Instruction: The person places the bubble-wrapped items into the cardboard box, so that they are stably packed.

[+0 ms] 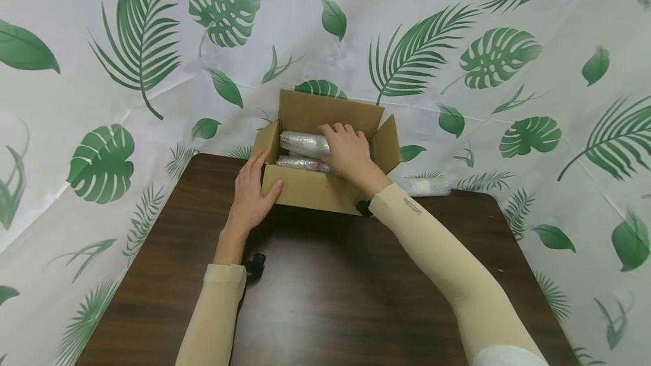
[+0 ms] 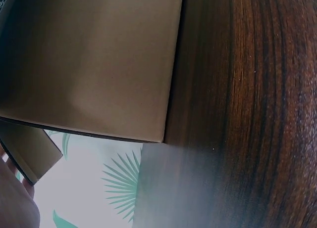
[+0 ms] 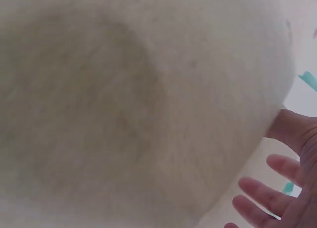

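Observation:
An open cardboard box (image 1: 311, 188) stands at the table's far edge. Inside lie a bubble-wrapped bundle (image 1: 301, 143) and a second wrapped item (image 1: 301, 164) with a reddish patch. My left hand (image 1: 251, 196) rests along the box's left flap, fingers nearly straight, its thumb at the front corner. In the left wrist view, part of a hand (image 2: 17, 201) shows beside a cardboard flap (image 2: 30, 151). My right hand (image 1: 348, 151) reaches into the box and grips the upper bundle at its right end; its thumb is hidden. A blurred beige surface (image 3: 124, 89) and a hand (image 3: 302, 188) appear in the right wrist view.
The dark wooden table (image 1: 300, 287) extends in front of the box. Another bubble-wrapped piece (image 1: 427, 186) lies behind the right forearm. Leaf-printed white sheeting (image 1: 285, 27) hangs behind and around the table. The box's right flap (image 1: 387, 143) stands out to the side.

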The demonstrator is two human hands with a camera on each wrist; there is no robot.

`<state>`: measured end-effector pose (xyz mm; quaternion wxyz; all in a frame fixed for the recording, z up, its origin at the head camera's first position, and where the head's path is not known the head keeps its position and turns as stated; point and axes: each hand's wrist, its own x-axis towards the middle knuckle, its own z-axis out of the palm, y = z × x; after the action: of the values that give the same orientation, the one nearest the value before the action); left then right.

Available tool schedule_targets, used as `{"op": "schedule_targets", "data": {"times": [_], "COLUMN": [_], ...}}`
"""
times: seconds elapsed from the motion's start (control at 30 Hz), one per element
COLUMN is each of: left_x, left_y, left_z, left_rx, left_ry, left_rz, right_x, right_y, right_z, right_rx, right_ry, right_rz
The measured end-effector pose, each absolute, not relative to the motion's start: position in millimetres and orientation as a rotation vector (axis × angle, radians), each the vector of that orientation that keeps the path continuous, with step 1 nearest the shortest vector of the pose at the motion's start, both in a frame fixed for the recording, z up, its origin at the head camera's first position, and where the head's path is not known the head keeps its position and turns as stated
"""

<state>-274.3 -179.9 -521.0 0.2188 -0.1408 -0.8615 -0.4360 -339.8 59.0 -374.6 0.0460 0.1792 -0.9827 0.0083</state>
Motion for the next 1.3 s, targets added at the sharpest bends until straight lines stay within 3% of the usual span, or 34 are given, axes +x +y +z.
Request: {"op": "schedule_targets", "data": {"times": [0.8, 1.07, 1.3], "left_x": [-273, -274, -274], "left_y": [-179, -181, -180], "left_z": [-520, -522, -523], "left_rx": [-0.384, -0.380, -0.387], "left_ry": [-2.384, -2.379, -2.375], "left_rz": [-1.201, -1.209, -1.211], "right_x": [-295, -298, -299], "right_y": [136, 183, 227], "right_z": [-334, -340, -353], "right_rx": [0.533, 0.717, 0.615], "right_ry": [-2.713, -2.452, -2.405], "right_rz": [0.473, 0.662, 0.751]}}
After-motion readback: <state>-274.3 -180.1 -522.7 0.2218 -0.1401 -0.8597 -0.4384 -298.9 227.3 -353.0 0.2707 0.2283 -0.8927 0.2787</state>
